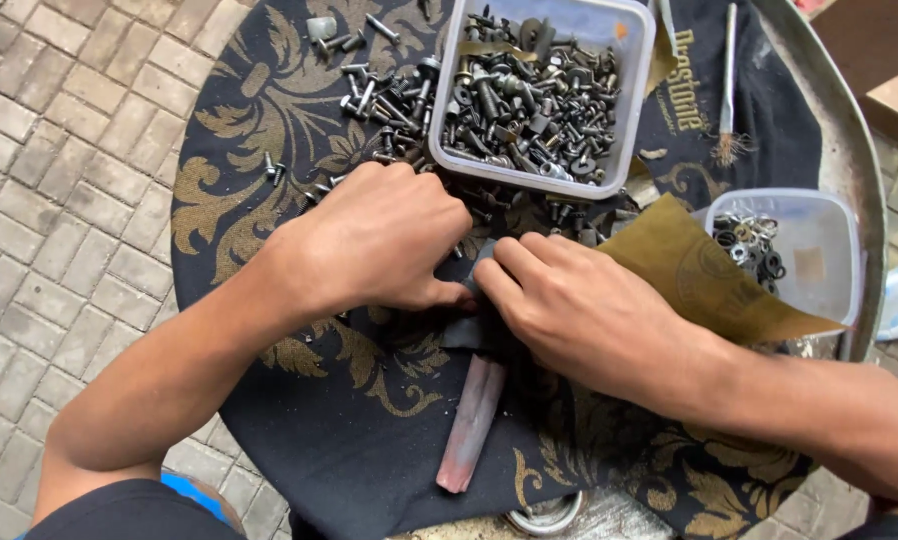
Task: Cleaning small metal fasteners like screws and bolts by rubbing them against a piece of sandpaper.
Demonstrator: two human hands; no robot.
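Here, left hand [384,240] and right hand [579,310], grips closed on dark sandpaper strip [479,270], tub [634,60] of bolts, tub [829,250] of washers.

A round metal table [849,130] stands on grey paving bricks [59,200], draped with a black cloth with gold scrollwork [269,130]. On the cloth, a square plastic tub of bolts and nuts [539,90] sits at the far side. Loose bolts [384,95] lie scattered just left of the tub, a small brush [727,90] to its right, a sheet of sandpaper [704,275] and a tub of washers [799,250] nearer right, and a reddish sharpening stone [472,420] nearer the viewer.
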